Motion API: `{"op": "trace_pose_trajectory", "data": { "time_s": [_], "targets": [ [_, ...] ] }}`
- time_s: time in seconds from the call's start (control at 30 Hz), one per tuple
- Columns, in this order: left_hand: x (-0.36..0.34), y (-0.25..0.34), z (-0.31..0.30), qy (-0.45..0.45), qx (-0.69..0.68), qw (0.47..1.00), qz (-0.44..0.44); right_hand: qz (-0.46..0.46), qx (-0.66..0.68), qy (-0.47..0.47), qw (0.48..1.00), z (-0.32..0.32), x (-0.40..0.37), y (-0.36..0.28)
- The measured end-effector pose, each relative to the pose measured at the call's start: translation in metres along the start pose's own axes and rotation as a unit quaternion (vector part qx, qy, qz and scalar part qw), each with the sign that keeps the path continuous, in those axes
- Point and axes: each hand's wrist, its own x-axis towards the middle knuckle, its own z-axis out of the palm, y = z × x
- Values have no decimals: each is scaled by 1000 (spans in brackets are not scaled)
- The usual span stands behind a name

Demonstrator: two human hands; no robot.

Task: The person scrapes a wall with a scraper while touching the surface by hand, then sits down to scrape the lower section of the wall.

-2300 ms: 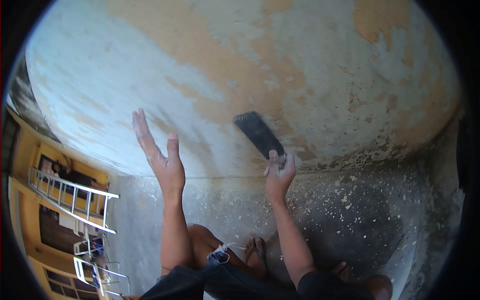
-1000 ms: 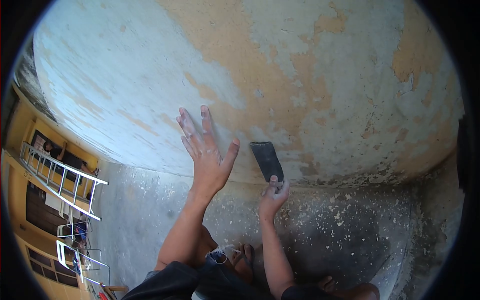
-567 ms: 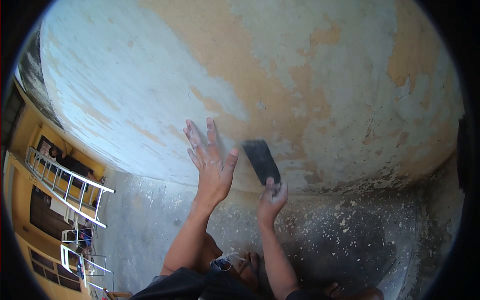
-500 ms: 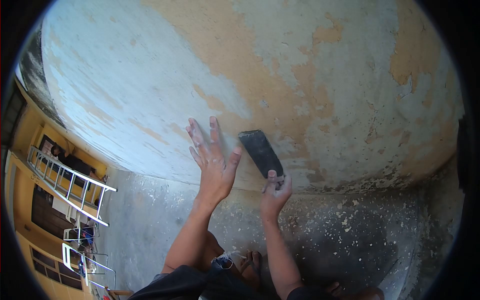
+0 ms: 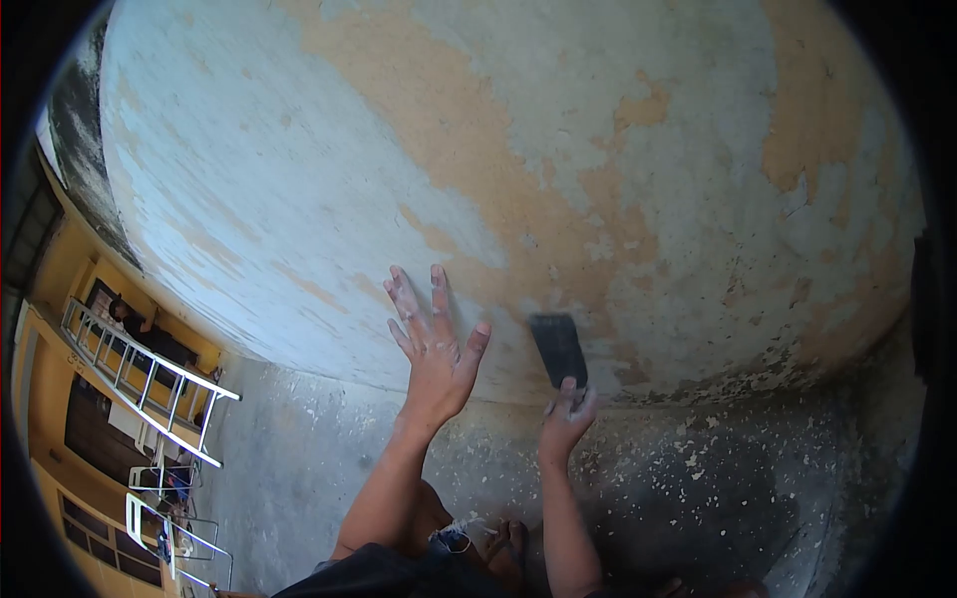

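Note:
Spread fingers and a dusty palm side mark my left hand (image 5: 436, 359), which lies against the wall (image 5: 399, 149) and holds nothing. The wall shows pale blue-white paint with orange-tan patches. To the right, my right hand (image 5: 568, 419) grips the lower end of a dark flat scraper-like tool (image 5: 560, 349), thumb on top. The tool's far end is at the wall surface and slightly blurred.
Paint flakes are scattered over the grey floor (image 5: 678, 478) below the wall. At the left are a metal ladder (image 5: 150, 384), white chairs (image 5: 140, 523) and a person (image 5: 150, 334) beside a yellow building. My sandalled foot (image 5: 508, 548) is at the bottom.
My right hand and the dark tool have shifted right and down in view, and the tool stands more upright. The wall and my left hand also appear slightly lower.

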Motion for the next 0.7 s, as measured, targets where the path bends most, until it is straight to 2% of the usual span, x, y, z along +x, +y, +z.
{"op": "trace_pose_trajectory", "data": {
  "time_s": [0.07,0.1,0.2,0.27,0.37,0.5,0.57,0.7],
  "targets": [
    [2,2,0,5,2,1000,-2,45,-77,9,996,-10,-7,13],
    [2,3,-3,-2,-3,1000,-4,45,-73,7,996,-4,-3,9],
    [-3,0,-4,-15,-9,1000,-7,35,-45,18,998,8,3,-27],
    [-1,1,-5,-7,-12,1000,11,-27,-18,8,999,22,13,-54],
    [-1,6,-5,-14,-4,1000,-6,8,-38,14,999,-2,12,-3],
    [2,6,-6,-8,-9,1000,-6,42,-37,37,998,0,2,-15],
    [-2,5,-4,-14,-19,1000,-4,8,-11,14,1000,13,9,-36],
    [-1,5,-4,-10,-3,1000,-3,-30,-22,3,999,8,11,-36]
  ]
}}
